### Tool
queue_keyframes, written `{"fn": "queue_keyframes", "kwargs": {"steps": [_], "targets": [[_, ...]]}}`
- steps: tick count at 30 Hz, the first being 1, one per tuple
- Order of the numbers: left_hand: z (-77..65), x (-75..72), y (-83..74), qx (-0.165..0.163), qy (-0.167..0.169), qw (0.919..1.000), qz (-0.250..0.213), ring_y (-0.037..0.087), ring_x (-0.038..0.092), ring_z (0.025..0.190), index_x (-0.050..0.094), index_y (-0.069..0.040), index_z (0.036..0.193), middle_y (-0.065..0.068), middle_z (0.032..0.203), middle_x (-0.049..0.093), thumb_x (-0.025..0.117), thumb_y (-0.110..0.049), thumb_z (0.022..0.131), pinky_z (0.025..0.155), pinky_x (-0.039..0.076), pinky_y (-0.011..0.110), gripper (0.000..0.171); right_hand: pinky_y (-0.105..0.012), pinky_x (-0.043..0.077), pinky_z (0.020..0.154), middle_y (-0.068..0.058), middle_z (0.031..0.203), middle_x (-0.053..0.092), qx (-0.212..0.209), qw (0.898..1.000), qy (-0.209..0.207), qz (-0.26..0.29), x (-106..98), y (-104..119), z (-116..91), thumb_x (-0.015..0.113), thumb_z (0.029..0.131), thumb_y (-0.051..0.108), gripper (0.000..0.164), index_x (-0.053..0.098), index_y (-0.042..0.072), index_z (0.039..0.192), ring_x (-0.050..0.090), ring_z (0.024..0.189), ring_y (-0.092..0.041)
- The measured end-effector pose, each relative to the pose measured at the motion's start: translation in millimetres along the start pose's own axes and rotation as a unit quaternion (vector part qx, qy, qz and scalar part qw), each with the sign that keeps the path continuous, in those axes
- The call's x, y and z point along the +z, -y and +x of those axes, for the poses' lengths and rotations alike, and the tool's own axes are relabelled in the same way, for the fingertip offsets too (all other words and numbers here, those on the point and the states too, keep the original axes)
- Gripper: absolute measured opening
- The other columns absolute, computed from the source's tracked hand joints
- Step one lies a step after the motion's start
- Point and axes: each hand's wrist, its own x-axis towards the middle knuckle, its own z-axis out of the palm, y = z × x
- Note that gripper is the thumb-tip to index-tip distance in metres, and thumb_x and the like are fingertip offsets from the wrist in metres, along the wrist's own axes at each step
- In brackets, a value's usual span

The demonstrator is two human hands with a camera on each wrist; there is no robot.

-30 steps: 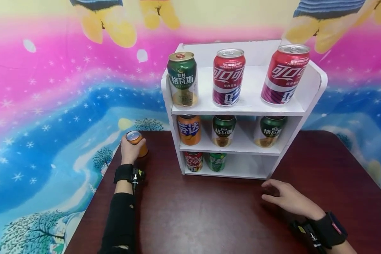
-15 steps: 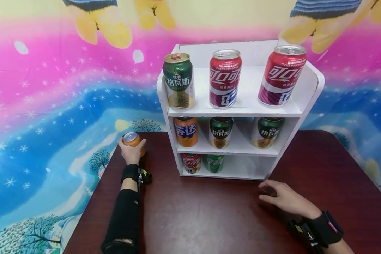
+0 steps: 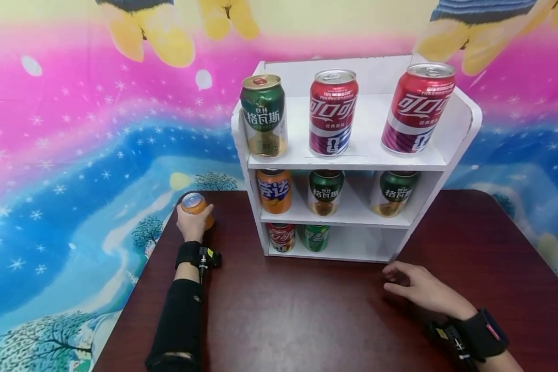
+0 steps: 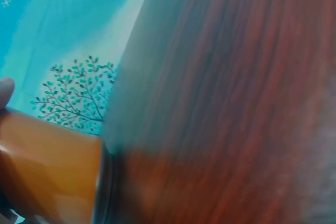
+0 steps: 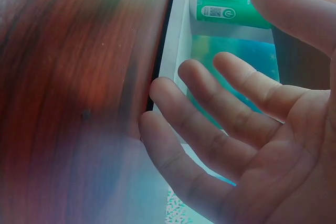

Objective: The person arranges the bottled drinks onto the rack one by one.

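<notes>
At the back left of the table my left hand (image 3: 191, 223) grips an orange drink can (image 3: 194, 203), thumb on its right side. The left wrist view shows the can's orange side (image 4: 52, 166) and dark rim close to the tabletop; whether it touches the table I cannot tell. My right hand (image 3: 428, 290) holds nothing, its fingers loosely bent beside the lower right corner of a white shelf (image 3: 335, 222). In the right wrist view its fingers (image 5: 205, 114) spread in front of the shelf's bottom level, with a green can (image 5: 231, 1) beyond.
On the shelf's top stand a green-and-gold can (image 3: 264, 116) and two red cola cans (image 3: 333, 113). The middle level has an orange Fanta can (image 3: 274, 191) and two green-and-gold cans (image 3: 325, 192). Below are a red can (image 3: 281, 237) and a green can (image 3: 315, 238). A patterned backdrop (image 3: 97, 129) rises behind.
My left wrist has swung slightly right while the hand keeps its grip on the orange can at nearly the same place. The right hand stays beside the shelf. The head view has shifted slightly.
</notes>
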Motion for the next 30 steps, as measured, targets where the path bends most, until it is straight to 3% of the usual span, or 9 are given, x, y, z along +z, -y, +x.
{"fn": "queue_keyframes", "kwargs": {"steps": [14, 24, 30], "targets": [[-27.8, -11.7, 0.6, 0.012, 0.045, 0.9989, 0.01, 0.029, 0.049, 0.112, 0.034, -0.008, 0.14, 0.015, 0.124, 0.051, 0.082, -0.038, 0.072, 0.092, 0.042, 0.047, 0.088, -0.027, 0.05, 0.071, -0.008, 0.107, 0.061, -0.006, 1.0, 0.006, 0.011, 0.0, -4.4, -0.1, 0.063, 0.091, 0.03, 0.038, 0.057, 0.003, 0.117, 0.06, 0.091, -0.018], [-37.9, -21.2, -1.8, 0.022, 0.065, 0.997, 0.035, 0.03, 0.05, 0.11, 0.037, -0.007, 0.137, 0.015, 0.122, 0.052, 0.081, -0.039, 0.073, 0.091, 0.043, 0.049, 0.084, -0.027, 0.05, 0.071, -0.007, 0.106, 0.061, -0.018, 1.0, 0.0, 0.005, 2.4, -4.8, 0.4, 0.062, 0.092, 0.029, 0.036, 0.058, 0.003, 0.116, 0.06, 0.09, -0.016], [-39.7, -25.7, -8.5, 0.029, 0.077, 0.9964, 0.019, 0.029, 0.051, 0.109, 0.038, -0.007, 0.137, 0.015, 0.121, 0.052, 0.08, -0.04, 0.073, 0.091, 0.044, 0.049, 0.083, -0.026, 0.05, 0.068, -0.006, 0.104, 0.062, -0.019, 1.0, -0.011, -0.001, -0.5, -3.5, 0.0, 0.062, 0.092, 0.033, 0.036, 0.059, 0.004, 0.114, 0.061, 0.088, -0.015]]}}
